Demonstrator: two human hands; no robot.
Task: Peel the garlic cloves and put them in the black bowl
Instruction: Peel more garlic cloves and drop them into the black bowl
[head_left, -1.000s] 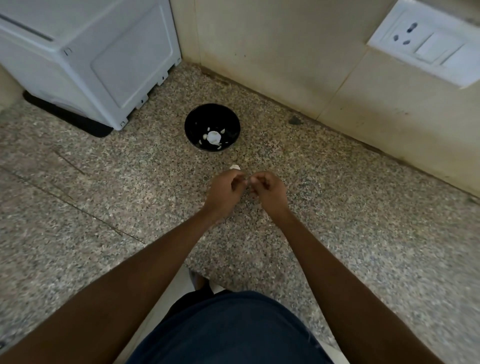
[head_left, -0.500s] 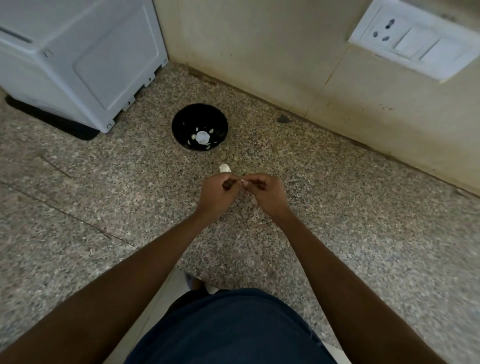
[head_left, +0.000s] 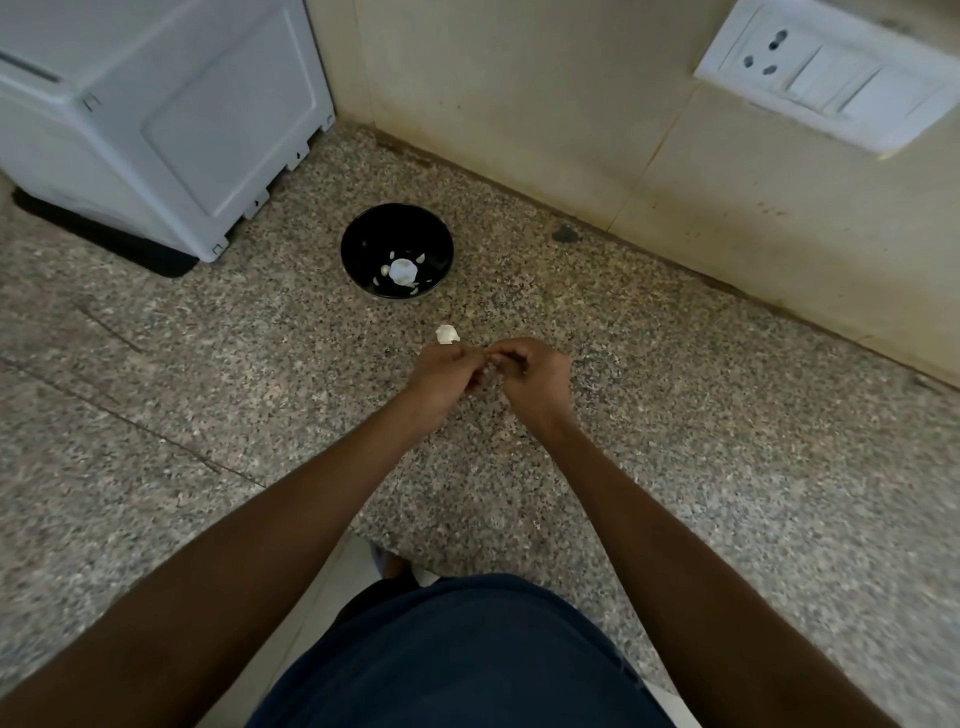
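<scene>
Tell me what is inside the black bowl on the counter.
The round black bowl holds one larger white garlic piece with several small pale bits around it. Whether anything lies beneath that piece cannot be seen.

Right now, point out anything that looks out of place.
One white garlic piece lies on the counter, outside the black bowl, just beyond the left hand. A dark stain marks the counter near the wall.

Glossy black bowl (head_left: 363, 244) (speckled stone counter (head_left: 675, 415))
</scene>
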